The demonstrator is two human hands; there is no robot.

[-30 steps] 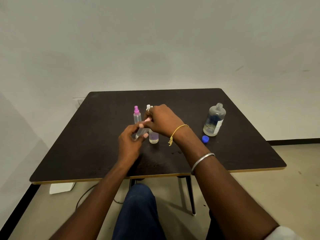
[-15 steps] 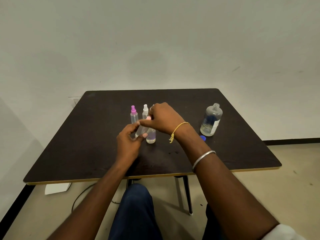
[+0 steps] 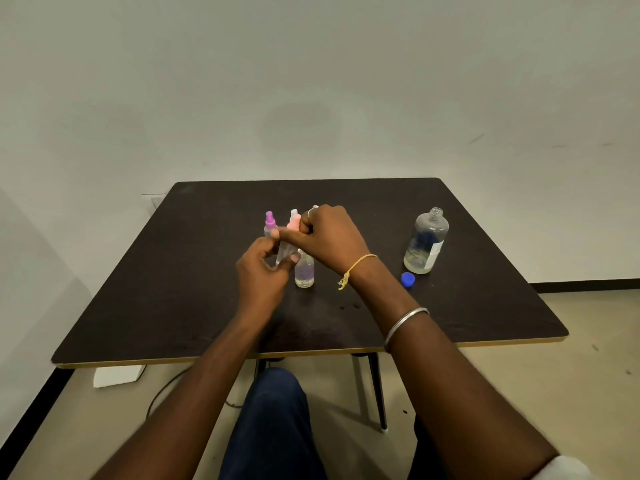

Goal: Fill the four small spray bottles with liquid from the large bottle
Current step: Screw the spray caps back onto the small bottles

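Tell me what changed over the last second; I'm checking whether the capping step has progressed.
Little changed. Both hands keep the same grip: the left hand holds the tilted small spray bottle, while the right hand stays closed on its pink cap, apparently twisting it. The large bottle, blue cap and other small bottles stayed put; their apparent shift looks like head movement.

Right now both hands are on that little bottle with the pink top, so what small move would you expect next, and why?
Probably a further twist of the pink top. The right hand pinches it while the left hand grips the tilted small bottle below. Whether it is going on or coming off I cannot tell. The large bottle stands open, its blue cap beside it.
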